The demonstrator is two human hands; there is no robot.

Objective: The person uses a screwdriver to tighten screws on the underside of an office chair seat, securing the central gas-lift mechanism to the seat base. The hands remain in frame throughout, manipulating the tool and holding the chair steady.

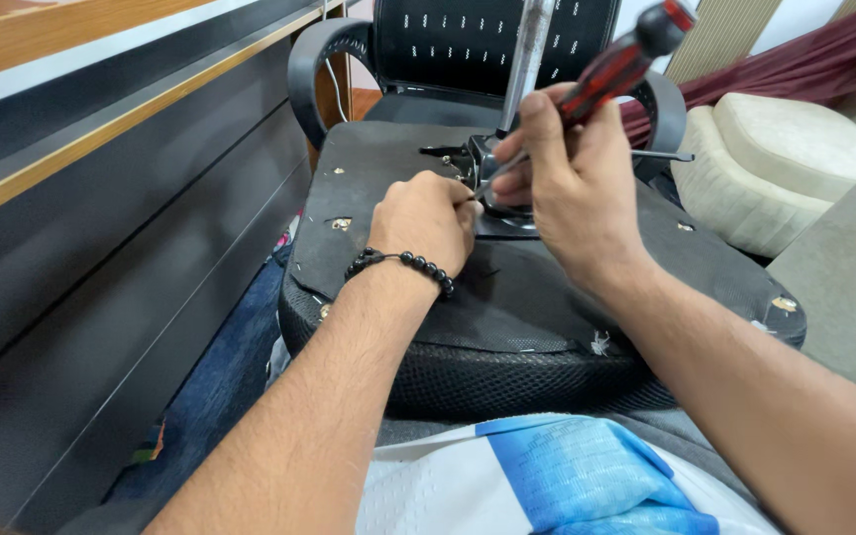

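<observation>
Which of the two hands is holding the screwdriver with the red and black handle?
The right hand holds the screwdriver. The left hand, the one with the black bead bracelet at its wrist, only rests closed on the upturned chair seat.

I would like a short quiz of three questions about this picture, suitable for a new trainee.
1. True or false: the right hand holds a screwdriver with a red and black handle.
2. What does the left hand rest on?
A. a white cushion
B. the black underside of an upturned chair seat
C. a wooden shelf
3. Fill in the missing word: around the left wrist is a bracelet of dark ____.

Key:
1. True; its tip points at the metal mechanism in the middle of the seat.
2. B
3. beads
</observation>
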